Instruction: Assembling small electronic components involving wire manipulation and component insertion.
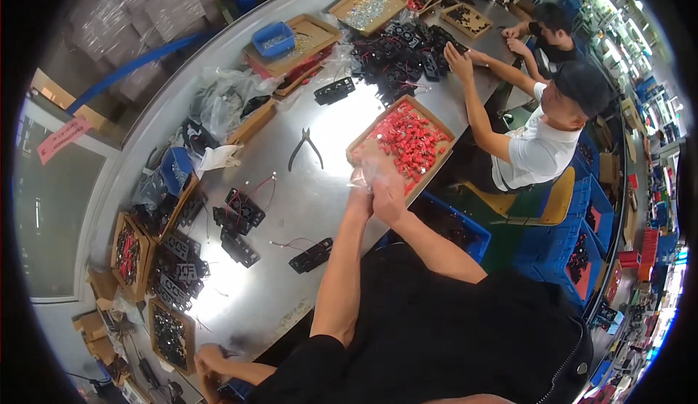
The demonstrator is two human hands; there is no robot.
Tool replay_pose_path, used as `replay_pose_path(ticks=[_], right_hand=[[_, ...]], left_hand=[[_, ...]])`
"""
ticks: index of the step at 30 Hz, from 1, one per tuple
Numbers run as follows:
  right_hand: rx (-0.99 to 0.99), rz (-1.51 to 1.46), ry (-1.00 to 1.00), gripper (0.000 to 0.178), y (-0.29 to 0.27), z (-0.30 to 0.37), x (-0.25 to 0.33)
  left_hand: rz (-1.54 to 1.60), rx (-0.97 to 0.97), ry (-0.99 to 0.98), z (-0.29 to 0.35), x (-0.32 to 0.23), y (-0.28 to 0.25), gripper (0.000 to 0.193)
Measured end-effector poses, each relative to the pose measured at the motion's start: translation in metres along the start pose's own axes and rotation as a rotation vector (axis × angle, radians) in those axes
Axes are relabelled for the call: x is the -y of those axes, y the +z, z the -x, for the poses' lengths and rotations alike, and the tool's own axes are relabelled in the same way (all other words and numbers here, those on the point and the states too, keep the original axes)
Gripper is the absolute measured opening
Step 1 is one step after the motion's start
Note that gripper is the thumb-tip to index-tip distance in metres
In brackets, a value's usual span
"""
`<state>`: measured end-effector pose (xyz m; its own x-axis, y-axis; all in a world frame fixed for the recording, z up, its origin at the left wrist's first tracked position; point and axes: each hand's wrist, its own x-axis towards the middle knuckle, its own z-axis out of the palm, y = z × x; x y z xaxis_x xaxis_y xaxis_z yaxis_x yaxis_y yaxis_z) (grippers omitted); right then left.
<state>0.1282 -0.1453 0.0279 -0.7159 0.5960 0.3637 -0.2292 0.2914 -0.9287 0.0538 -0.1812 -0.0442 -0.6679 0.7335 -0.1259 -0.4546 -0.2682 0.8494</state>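
Observation:
Both of my hands are close together over the near left corner of a shallow cardboard tray [438, 163], which holds many small red plastic parts [408, 139]. My right hand [390, 195] is closed, its fingers curled beside my left hand. What they grip is hidden. Reaching over the tray's rim, my left hand [369, 168] is blurred, and its fingers do not show clearly. A crumpled piece of clear plastic [359, 180] lies against it. To the left, dark-handled pliers [305, 150] rest spread on the metal table [280, 179].
Black fan units with wires [311, 256] lie left of my forearms. More black units [396, 59] are heaped at the back. A blue bin [273, 38] stands on a tray. A co-worker in white [538, 135] works at right; another person's hand [211, 360] is at lower left.

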Motion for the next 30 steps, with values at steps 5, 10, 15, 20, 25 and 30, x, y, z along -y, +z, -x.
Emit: replay_pose_path(ticks=[5, 10, 15, 20, 25, 30], right_hand=[[0.093, 0.209, -0.228, 0.040, 0.062, 0.010, 0.051], [0.072, 0.148, 0.056, 0.029, 0.113, 0.029, 0.056], [-0.331, 0.216, 0.172, 0.026, 0.120, 0.043, -0.005], [0.192, 0.332, 0.331, 0.055, 0.104, 0.095, -0.052], [0.521, -0.049, 0.326, 0.072, 0.115, 0.104, 0.007], [0.412, 0.271, 0.055, 0.067, 0.099, 0.075, -0.040]], left_hand=[[0.431, -0.157, -0.224, 0.043, -0.074, -0.012, 0.033], [0.503, -0.181, -0.338, 0.058, -0.084, -0.074, 0.034], [0.307, -0.274, -0.527, 0.093, -0.103, -0.071, 0.051], [-0.075, -0.155, -0.502, 0.121, -0.070, -0.100, 0.073], [-0.295, -0.224, -0.589, 0.142, -0.089, -0.146, 0.038], [-0.159, -0.362, -0.316, 0.112, -0.102, -0.205, 0.044]])
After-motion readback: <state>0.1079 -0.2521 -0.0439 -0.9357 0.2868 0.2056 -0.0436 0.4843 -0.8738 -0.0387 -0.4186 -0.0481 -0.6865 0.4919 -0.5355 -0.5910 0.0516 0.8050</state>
